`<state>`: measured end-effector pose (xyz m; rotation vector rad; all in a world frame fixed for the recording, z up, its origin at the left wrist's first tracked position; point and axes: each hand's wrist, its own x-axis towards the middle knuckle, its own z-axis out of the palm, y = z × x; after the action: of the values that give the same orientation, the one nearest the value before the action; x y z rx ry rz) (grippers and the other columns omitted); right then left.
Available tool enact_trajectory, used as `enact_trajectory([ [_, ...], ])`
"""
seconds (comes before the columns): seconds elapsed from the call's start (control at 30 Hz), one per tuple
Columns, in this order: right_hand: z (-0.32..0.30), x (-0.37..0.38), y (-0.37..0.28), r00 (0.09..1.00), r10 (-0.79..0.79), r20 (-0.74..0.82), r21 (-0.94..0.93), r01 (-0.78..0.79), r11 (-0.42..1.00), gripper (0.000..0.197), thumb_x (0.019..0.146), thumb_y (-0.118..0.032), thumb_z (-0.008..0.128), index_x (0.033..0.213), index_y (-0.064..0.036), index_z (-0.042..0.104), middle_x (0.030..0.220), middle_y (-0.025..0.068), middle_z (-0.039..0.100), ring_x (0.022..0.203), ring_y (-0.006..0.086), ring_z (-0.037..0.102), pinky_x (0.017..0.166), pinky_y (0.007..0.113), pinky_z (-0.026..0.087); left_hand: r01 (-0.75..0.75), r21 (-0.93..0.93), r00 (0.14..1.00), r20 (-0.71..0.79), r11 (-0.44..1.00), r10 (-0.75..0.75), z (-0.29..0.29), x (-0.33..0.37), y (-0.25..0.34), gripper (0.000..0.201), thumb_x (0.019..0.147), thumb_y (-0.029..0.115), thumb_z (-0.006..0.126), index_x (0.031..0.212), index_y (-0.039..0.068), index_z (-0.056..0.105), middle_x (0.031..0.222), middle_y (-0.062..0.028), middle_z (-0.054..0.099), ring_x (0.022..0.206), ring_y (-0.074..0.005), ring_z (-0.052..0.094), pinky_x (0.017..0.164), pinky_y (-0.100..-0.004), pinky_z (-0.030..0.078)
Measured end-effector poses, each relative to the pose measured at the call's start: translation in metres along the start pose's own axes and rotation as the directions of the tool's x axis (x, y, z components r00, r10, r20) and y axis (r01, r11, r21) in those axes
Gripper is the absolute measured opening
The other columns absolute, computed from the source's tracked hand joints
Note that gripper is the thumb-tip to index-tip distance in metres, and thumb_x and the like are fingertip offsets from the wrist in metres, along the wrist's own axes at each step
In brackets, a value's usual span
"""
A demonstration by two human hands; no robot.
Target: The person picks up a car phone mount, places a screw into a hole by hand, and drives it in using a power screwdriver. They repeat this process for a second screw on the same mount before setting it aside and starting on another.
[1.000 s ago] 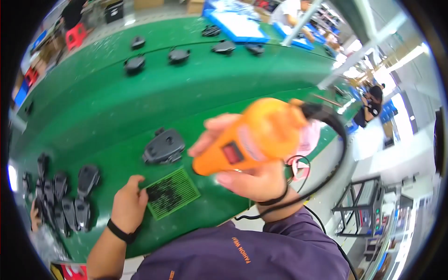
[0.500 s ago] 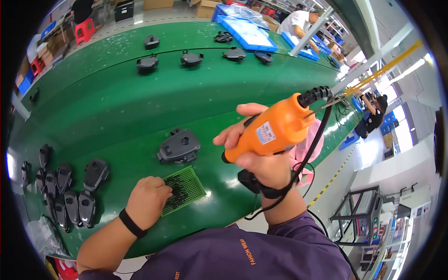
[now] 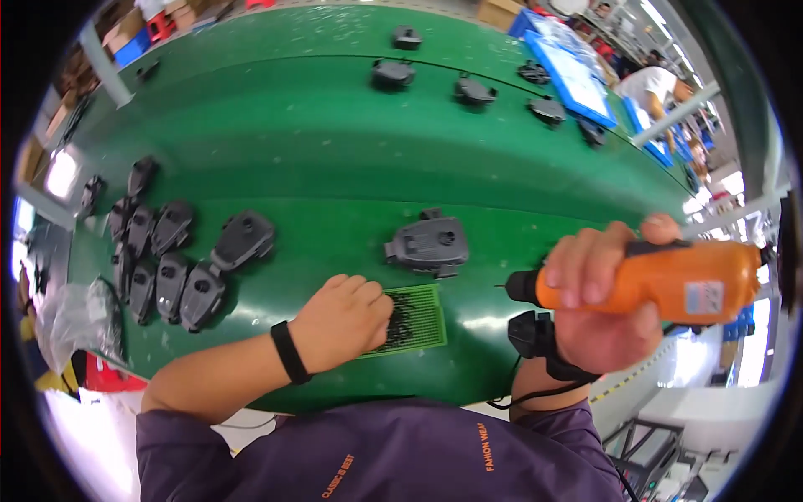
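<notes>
My right hand [image 3: 598,289] grips an orange electric screwdriver [image 3: 652,280], held level above the table's right side with its thin bit pointing left. My left hand [image 3: 347,322] rests at the left part of a green gridded tray [image 3: 431,314] strewn with small dark screws. Its fingers are curled down, and whatever they pinch is hidden beneath them. Just beyond the tray lies a dark grey plastic housing [image 3: 429,244] with a round knob on top, touched by neither hand.
Several similar grey housings [image 3: 242,238] cluster on the left of the green table [image 3: 318,184]. More housings [image 3: 475,90] stand along the raised back strip, near blue trays [image 3: 569,71]. A clear plastic bag [image 3: 79,322] lies at the left edge. Another person [image 3: 652,88] works at far right.
The view has turned, shifting the table's contents rightward. My right hand has moved right, and the screwdriver has swung from slanting to nearly level. My left hand stays at the screw tray.
</notes>
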<state>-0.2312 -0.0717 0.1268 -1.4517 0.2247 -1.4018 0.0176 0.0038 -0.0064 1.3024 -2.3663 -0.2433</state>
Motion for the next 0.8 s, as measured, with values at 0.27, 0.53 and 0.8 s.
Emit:
enact_trajectory([
  [0.27,-0.005,-0.001,0.021,0.989,0.025,0.144,0.148,-0.047,0.988,0.069,0.090,-0.036,0.076,0.140,-0.0077,0.038,0.080,0.0051,0.059,0.062,0.0200,0.058,0.063,0.036,0.052,-0.019,-0.393,0.999,-0.053,0.919,-0.002,-0.011,0.003,-0.010,0.011,0.084,0.010,0.074,0.090,0.006,0.064,0.084,-0.0073,0.062,0.081,-0.0276,0.062,0.073,-0.0401,0.050],
  [0.53,-0.008,0.013,0.051,0.960,0.083,0.269,0.165,-0.130,0.978,0.060,0.095,-0.037,0.066,0.141,-0.0087,0.041,0.080,0.0017,0.058,0.064,0.0151,0.056,0.067,0.033,0.048,0.085,-0.614,0.975,-0.112,0.784,-0.194,-0.019,0.047,-0.013,0.008,0.088,0.008,0.072,0.093,0.004,0.068,0.087,-0.0093,0.066,0.081,-0.0314,0.065,0.073,-0.0417,0.053],
  [0.8,-0.010,0.021,0.061,0.908,0.016,0.418,0.191,-0.106,0.976,0.060,0.094,-0.038,0.066,0.141,-0.0104,0.042,0.080,0.0010,0.059,0.065,0.0148,0.057,0.067,0.034,0.049,-0.094,-0.612,0.969,-0.238,0.785,-0.069,-0.009,0.051,-0.016,0.017,0.081,0.002,0.079,0.095,0.004,0.070,0.089,-0.0097,0.070,0.083,-0.0285,0.069,0.074,-0.0376,0.055],
])
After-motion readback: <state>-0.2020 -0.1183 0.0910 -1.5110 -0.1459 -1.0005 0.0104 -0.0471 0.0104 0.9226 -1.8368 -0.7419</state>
